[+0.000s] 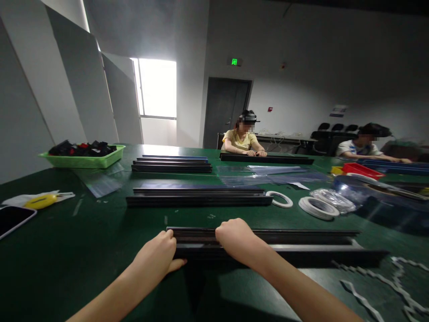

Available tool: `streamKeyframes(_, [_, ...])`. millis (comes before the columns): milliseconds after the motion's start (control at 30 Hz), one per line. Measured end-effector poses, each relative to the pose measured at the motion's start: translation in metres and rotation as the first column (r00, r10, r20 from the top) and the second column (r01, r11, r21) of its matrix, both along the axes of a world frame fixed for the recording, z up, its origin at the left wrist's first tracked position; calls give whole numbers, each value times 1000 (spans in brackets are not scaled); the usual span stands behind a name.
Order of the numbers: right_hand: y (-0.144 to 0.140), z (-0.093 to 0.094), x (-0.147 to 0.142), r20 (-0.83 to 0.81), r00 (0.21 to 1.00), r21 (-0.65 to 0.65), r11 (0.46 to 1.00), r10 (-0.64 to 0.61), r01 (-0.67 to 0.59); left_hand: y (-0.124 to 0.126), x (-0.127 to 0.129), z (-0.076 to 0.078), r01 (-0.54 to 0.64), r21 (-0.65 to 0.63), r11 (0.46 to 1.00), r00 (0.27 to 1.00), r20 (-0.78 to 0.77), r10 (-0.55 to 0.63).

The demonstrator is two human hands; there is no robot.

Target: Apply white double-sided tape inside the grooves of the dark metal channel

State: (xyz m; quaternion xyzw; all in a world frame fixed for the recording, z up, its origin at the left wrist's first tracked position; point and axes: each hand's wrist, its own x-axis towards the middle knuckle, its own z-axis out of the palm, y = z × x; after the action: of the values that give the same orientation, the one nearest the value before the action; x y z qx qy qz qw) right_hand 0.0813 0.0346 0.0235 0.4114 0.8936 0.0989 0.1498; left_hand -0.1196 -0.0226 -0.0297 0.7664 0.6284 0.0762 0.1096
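A long black channel-shaped profile lies lengthwise across the green table in front of me, with a pale strip along its inside. My left hand grips its left end, thumb along the near side and fingers over the far side. Closed into a fist, my right hand rests against the profile left of its middle. Its fingertips are turned down into the channel, so what they hold, if anything, is hidden. Beyond lie more black profiles, side by side.
White tape rolls and crumpled backing strips lie to the right. A green basket of dark parts, a yellow-handled tool and a phone are on the left. Across the table a co-worker handles another profile; a second person sits far right.
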Motion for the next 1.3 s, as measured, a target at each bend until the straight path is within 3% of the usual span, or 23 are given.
streamKeyframes(133, [-2,-1,0,-20,999,-3,999,-33,33,0,3,-2,-10,33,999,995,-100,13])
streamKeyframes(800, [-3,-8,-1,-22,996,-24,996,-84,84,4,6,4,91,64,994,979,-190,-77])
streamKeyframes(1033, [-3,-9,-2,-27,996,-18,996,-83,83,3,6,-5,174,111,979,983,-83,-165])
streamKeyframes(1300, [-4,-7,-3,-21,996,-4,996,-89,89,7,8,-6,66,41,997,997,-42,-64])
